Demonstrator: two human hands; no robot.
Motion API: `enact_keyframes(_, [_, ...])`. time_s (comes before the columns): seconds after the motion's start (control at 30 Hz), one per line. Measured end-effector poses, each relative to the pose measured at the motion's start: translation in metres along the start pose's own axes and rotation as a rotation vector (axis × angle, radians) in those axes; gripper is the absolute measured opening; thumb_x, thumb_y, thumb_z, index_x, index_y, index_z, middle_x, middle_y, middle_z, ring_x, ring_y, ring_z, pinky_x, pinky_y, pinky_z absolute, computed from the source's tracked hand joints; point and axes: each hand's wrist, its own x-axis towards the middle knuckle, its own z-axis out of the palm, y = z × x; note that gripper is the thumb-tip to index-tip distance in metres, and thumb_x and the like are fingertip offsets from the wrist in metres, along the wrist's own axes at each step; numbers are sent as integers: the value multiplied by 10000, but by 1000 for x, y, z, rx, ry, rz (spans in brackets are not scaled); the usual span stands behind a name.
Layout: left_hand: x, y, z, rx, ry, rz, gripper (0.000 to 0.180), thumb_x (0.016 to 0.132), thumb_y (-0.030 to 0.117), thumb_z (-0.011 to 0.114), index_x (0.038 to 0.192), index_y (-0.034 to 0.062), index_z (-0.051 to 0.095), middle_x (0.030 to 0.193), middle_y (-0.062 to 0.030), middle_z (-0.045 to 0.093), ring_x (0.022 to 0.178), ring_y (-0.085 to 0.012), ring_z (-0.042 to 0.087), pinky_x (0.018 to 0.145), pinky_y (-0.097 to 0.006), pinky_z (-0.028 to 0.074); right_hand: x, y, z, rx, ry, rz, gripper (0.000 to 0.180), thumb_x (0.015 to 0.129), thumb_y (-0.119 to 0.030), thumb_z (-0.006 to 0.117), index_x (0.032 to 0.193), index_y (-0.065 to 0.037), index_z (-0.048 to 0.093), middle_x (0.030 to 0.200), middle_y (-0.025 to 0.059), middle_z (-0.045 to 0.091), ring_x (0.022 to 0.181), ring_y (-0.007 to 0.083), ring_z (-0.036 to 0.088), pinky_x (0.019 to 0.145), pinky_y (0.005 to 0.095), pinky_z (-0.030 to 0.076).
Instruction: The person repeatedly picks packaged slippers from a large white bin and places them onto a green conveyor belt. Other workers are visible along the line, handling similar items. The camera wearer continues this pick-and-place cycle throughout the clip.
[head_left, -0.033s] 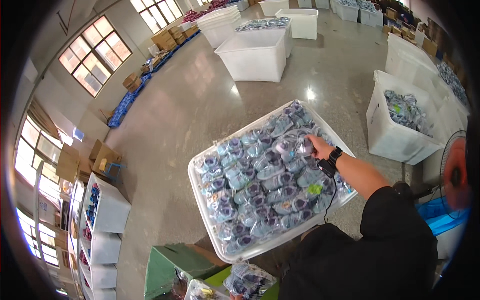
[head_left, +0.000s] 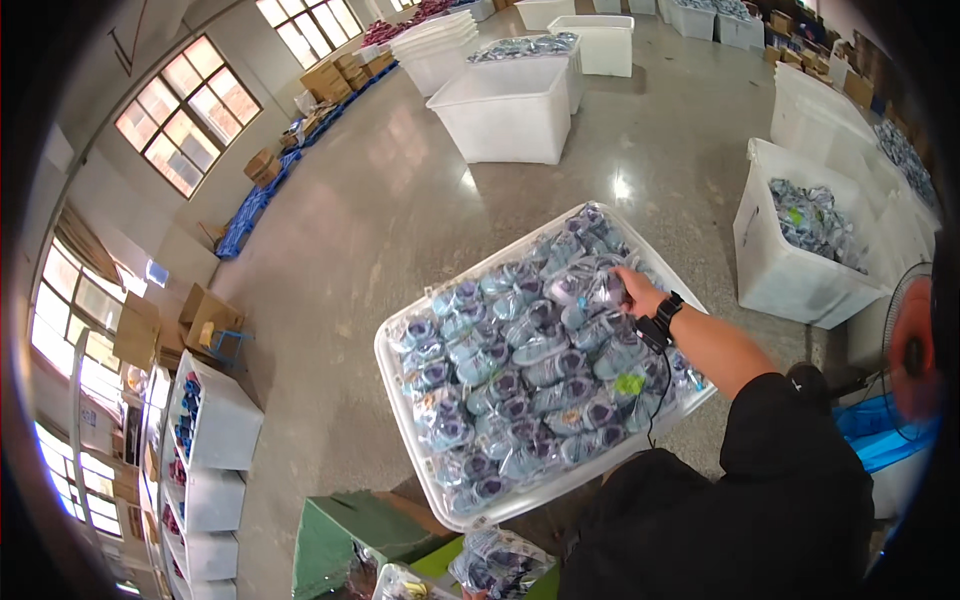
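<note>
Touching a clear plastic bag of grey-blue shoes (head_left: 498, 563), the left hand (head_left: 476, 595) barely shows, its grip unclear. The right hand (head_left: 638, 292) grips a clear-bagged lilac-grey shoe pair (head_left: 588, 284) inside a white rectangular plastic tub (head_left: 545, 482). Beyond stands a white plastic bin (head_left: 508, 125).

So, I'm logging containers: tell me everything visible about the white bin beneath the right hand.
The white bin looks like plastic: rectangular, open-topped, with rounded corners and a thick rim. It stands upright, angled before the person, full of bluish shoes in clear bags. The right hand grips one bag on top.
</note>
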Motion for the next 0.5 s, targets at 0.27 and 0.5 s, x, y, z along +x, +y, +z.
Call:
enact_keyframes(0.27, [0,63,77,-208,67,-360,292,1015,121,481,1267,-19,525,1122,-162,592,967,-285,560,819,-362,490,90,-30,11,241,-206,-24,352,940,-426,625,1097,-112,601,911,72,672,767,211,684,551,288,484])
enact_keyframes(0.5, [-9,92,92,-213,127,-499,308,1041,204,460,1256,-5,530,1062,-120,589,902,-226,541,771,-343,477,176,-16,6,-875,244,-724,395,815,-342,709,1019,-9,653,1048,182,663,912,373,628,837,448,508])
